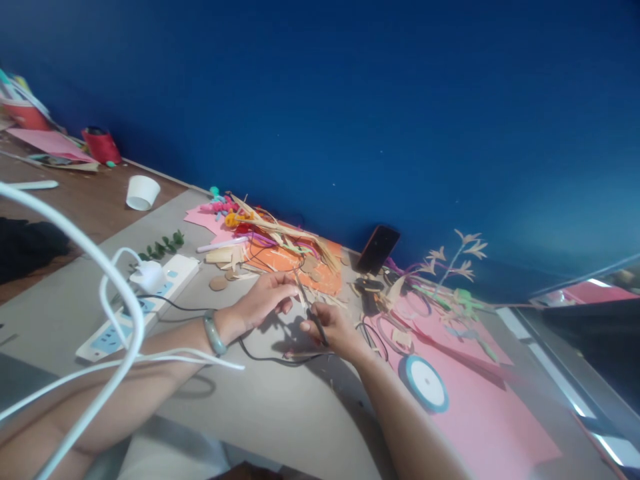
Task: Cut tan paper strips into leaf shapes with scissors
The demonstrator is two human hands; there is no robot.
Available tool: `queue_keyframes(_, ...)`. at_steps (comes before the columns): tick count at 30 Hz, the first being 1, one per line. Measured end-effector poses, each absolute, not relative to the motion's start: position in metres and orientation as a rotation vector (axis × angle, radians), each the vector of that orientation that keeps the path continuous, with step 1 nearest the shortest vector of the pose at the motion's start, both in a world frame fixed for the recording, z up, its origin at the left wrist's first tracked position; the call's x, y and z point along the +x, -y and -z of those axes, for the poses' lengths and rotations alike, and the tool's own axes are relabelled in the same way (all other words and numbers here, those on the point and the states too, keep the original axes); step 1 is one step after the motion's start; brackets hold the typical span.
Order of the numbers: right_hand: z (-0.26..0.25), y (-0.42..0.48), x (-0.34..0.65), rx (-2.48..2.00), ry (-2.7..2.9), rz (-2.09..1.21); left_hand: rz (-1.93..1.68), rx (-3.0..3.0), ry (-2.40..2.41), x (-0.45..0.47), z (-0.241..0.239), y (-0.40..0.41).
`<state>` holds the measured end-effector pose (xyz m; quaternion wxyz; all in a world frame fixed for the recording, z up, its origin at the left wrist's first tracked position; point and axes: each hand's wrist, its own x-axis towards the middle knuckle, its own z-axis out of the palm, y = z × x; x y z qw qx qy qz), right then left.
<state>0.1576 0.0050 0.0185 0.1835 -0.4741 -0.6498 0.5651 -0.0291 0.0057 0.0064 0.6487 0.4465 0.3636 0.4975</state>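
My right hand (334,328) is closed round the dark handles of a pair of scissors (303,293), whose blades point up and away from me. Close by on the left, my left hand (267,300) pinches a small pale strip (301,308) near the blades; its exact outline is blurred. A green bangle (215,333) circles my left wrist. Just beyond both hands, an orange sheet (327,277) lies under a heap of pale dried strips (285,230). A few round tan discs (218,283) lie beside it.
A white power strip (173,287) with a plug and cables stands left. A thick white cable (135,320) loops across the near left. A phone (379,250) leans against the blue wall. Right are pink sheets (480,420), a tape roll (425,383) and a pale flower stem (453,257).
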Motion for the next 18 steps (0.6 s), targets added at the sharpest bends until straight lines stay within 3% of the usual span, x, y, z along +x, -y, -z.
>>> queue_keyframes(18, -0.0266, -0.0017, 0.1554, -1.359, 1.867, -1.608, -1.105, 0.993, -0.753, -0.0285, -0.0035, -0.0056)
